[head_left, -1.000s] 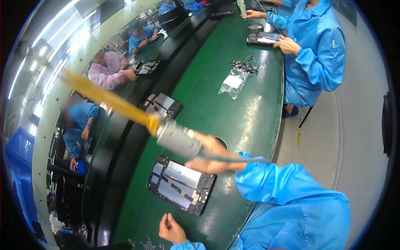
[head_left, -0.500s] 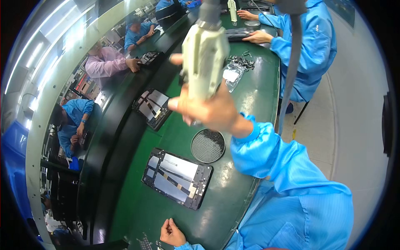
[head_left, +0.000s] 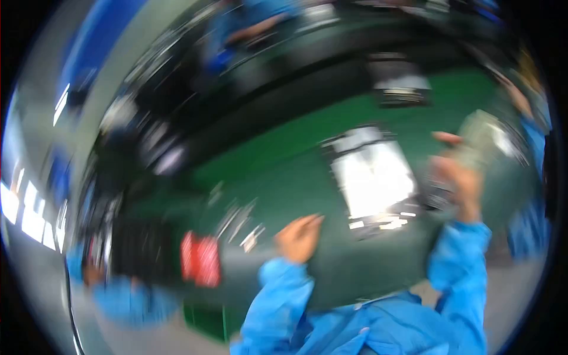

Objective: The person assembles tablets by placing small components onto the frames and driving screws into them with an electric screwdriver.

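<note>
The whole view is smeared by motion. My right hand (head_left: 462, 180) is closed around a pale electric screwdriver (head_left: 480, 137), held over the right part of the green table. Below that hand, a round dish of small dark screws (head_left: 438, 194) shows in part. An opened tablet (head_left: 374, 177) with a bright inner panel lies between my two hands. To its left, my left hand (head_left: 299, 238) hovers near the table with its fingertips pinched together. Whatever those fingers hold, if anything, is too small and blurred to make out.
Another opened tablet (head_left: 399, 81) lies farther back on the green table (head_left: 349, 269). Several slim parts (head_left: 236, 222) and a red object (head_left: 201, 259) are on the left. Blurred co-workers in blue sleeves (head_left: 133, 300) are at the left, back and right.
My view has swung left, so the tablet and hands appear farther right. The screwdriver, still in my right hand, sits lower in view. My left hand stays pinched.
</note>
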Demonstrator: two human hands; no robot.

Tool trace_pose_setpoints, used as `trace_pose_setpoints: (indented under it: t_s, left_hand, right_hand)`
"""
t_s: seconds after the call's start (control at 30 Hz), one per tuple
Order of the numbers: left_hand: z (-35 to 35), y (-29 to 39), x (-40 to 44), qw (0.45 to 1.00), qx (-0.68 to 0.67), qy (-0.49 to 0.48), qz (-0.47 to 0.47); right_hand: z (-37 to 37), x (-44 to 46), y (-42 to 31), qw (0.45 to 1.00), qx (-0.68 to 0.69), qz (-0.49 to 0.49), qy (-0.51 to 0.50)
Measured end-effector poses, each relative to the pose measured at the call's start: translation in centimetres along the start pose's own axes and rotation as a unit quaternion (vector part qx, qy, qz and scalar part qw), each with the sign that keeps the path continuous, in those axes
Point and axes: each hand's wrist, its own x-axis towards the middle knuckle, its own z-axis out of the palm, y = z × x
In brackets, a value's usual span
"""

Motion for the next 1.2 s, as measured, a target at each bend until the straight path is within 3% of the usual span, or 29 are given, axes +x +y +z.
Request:
trace_pose_setpoints:
  t_s: [0.13, 0.57, 0.73, 0.93, 1.07, 1.1, 1.2]
  left_hand:
    - [-1.2, -1.3, -0.3, 0.999, -0.02, 0.025, 0.008]
    - [-1.4, -2.5, -0.5, 0.998, -0.029, -0.032, 0.055]
    - [-2.0, -2.6, -0.7, 0.995, -0.031, -0.076, 0.063]
    - [-1.5, -2.9, -0.6, 0.993, -0.071, -0.06, 0.077]
    - [-1.3, -3.1, -0.9, 0.992, -0.058, -0.039, 0.103]
    - [-0.8, -3.4, -1.1, 0.992, -0.049, -0.041, 0.112]
    - [-1.0, -2.8, -0.8, 0.991, -0.036, -0.067, 0.114]
  right_hand:
    - [-0.6, 2.1, 5.8, 0.994, -0.078, -0.075, -0.021]
    - [5.5, 0.9, 8.3, 0.988, -0.117, -0.071, -0.069]
    - [6.8, 0.6, 8.1, 0.985, -0.145, -0.073, -0.066]
    - [3.9, -0.3, 7.2, 0.986, -0.155, -0.059, -0.026]
    - [2.3, 0.7, 7.5, 0.989, -0.128, -0.061, -0.038]
    - [4.5, -0.6, 5.6, 0.988, -0.121, -0.099, 0.002]
    - [5.7, -1.4, 2.6, 0.995, -0.054, -0.088, 0.014]
